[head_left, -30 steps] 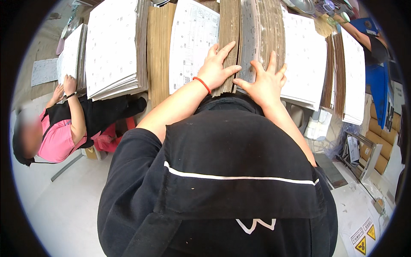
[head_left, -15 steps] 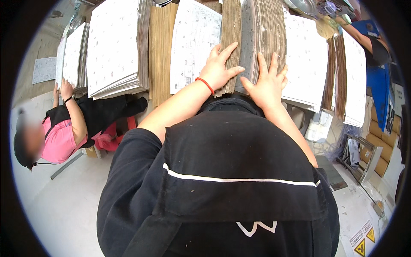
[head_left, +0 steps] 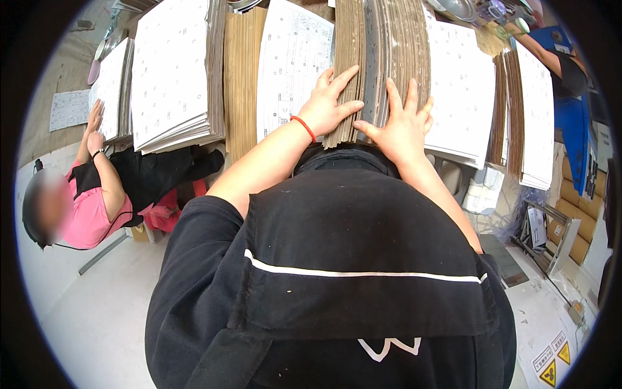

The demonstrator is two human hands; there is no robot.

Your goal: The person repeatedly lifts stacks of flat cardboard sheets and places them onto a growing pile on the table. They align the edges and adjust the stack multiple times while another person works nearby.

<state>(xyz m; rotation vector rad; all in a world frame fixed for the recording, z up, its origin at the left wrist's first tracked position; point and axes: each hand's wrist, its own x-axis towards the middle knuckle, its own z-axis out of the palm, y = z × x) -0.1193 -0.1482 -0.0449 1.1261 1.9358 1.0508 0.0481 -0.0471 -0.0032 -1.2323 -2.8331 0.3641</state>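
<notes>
Yellow triangular warning signs (head_left: 548, 374) mark a white surface (head_left: 520, 347).

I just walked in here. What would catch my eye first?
Probably the two bare hands at upper centre: the left hand and right hand, fingers spread on brown-edged stacks of sheets. A red bracelet stands out on the left wrist. Then a co-worker in a pink shirt at far left, and yellow warning signs at lower right.

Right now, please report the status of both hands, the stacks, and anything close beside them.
Left hand spread on narrow brown stack. Right hand spread on wider brown stack. White sheets close by, left and right.
</notes>
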